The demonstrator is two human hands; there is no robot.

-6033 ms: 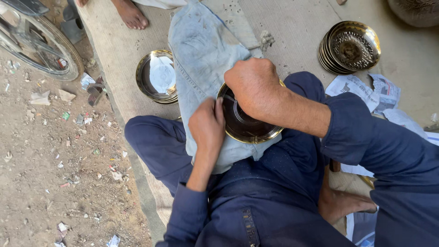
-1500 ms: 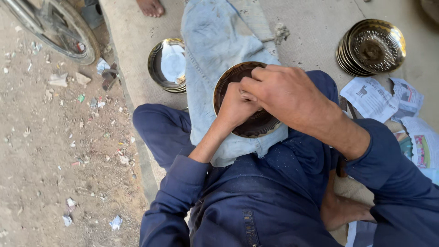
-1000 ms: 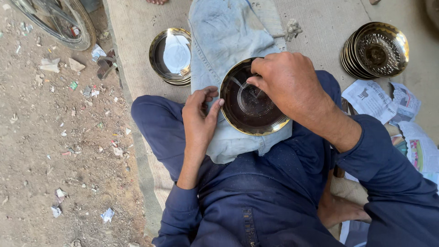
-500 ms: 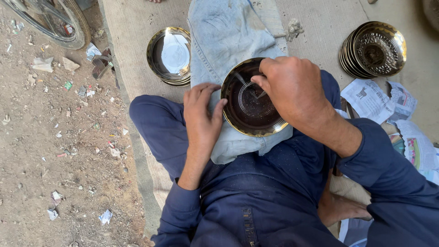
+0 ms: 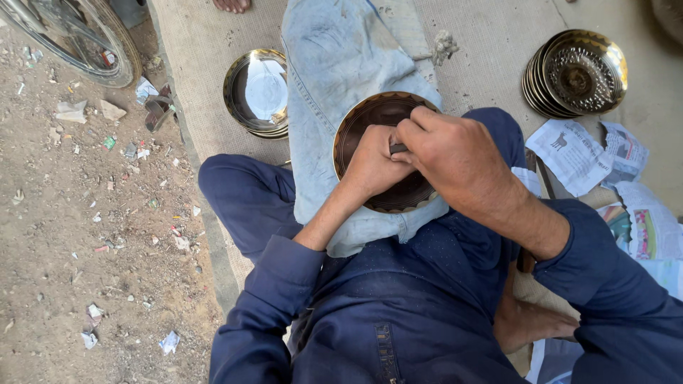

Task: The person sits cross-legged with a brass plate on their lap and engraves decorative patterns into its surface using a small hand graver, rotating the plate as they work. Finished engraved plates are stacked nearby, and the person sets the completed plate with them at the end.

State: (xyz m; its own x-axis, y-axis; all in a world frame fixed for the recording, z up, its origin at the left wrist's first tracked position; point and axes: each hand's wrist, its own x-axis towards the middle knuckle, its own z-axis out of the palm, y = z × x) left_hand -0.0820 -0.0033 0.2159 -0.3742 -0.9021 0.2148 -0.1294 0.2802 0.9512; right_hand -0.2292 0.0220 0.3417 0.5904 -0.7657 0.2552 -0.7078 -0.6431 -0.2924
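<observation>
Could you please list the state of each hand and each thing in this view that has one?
Left hand: closed, pressed into the dark plate.
Right hand: closed around a small dark tool.
Dark plate: face up on the denim cloth, over the lap.
Shiny plates: stacked, face up on the mat.
Patterned plates: stacked, tilted.
Newspaper sheets: crumpled, spread out.

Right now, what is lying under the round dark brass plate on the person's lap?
Under the brass plate lies a pale blue denim cloth, spread over the person's legs. Both hands, left and right, cover the plate's middle, so the cloth directly beneath cannot be seen.
</observation>
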